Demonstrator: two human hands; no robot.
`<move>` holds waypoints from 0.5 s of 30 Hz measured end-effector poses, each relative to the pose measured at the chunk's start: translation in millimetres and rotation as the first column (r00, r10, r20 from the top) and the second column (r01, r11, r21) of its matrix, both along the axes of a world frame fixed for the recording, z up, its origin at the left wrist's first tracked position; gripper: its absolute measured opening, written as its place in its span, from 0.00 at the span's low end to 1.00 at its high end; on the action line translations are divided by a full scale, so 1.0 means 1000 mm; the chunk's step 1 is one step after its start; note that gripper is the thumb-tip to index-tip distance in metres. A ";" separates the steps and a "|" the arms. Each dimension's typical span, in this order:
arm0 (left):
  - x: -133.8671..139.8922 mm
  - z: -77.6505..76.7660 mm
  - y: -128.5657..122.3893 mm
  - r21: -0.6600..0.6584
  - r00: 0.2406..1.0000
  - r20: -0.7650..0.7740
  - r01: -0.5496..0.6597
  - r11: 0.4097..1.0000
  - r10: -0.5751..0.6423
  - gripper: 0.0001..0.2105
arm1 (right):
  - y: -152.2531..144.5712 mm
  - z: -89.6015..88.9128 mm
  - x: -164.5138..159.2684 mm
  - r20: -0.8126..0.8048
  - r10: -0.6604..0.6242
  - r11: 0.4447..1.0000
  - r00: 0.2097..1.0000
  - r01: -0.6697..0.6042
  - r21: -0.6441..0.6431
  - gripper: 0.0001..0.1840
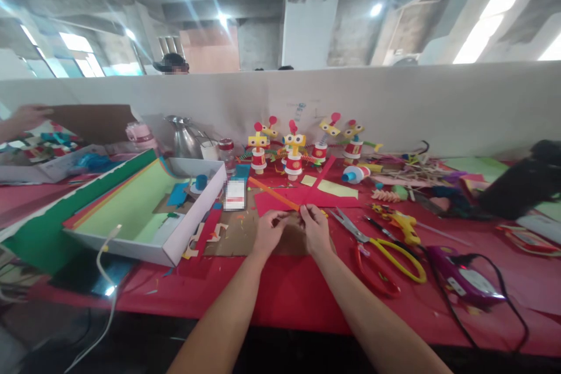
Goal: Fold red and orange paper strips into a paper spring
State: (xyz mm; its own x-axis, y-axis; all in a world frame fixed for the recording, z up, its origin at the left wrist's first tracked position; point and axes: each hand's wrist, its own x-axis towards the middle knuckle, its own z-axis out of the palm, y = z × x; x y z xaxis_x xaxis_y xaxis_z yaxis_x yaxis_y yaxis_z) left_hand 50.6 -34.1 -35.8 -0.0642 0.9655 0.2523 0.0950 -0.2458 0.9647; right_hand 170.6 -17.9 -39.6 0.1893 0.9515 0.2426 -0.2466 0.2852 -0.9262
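My right hand (316, 229) pinches the near ends of an orange paper strip (275, 197) and a red paper strip (323, 180), which fan out away from me in a V. Close beside it my left hand (268, 234) has its fingertips drawn together; what they hold, if anything, is too small to make out. Both hands are over a brown cardboard sheet (236, 239). Just beyond lie red paper (272, 203) and a pale yellow paper piece (333, 188). Right of my right hand are scissors (372, 241) with one yellow and one red handle.
Several paper-cup figures (293, 163) stand at the back before a white partition (219, 90). An open box (153, 250) with coloured paper is on the left. A yellow glue gun (405, 227) and a corded purple device (460, 277) lie right. Another person's hand (33, 114) shows far left.
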 end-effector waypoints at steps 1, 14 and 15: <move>0.001 -0.001 -0.001 0.049 0.992 -0.117 0.051 0.997 -0.045 0.07 | 0.000 0.000 0.001 0.002 -0.012 1.000 1.000 0.012 -0.003 0.17; 0.000 0.002 0.000 -0.087 0.984 0.176 -0.002 0.996 0.017 0.13 | -0.002 0.000 -0.002 0.127 0.172 0.985 0.977 -0.171 -0.022 0.18; 0.000 0.003 0.000 -0.122 0.976 0.216 -0.005 0.993 0.031 0.14 | -0.002 0.000 -0.002 0.144 0.172 0.985 0.975 -0.172 -0.012 0.17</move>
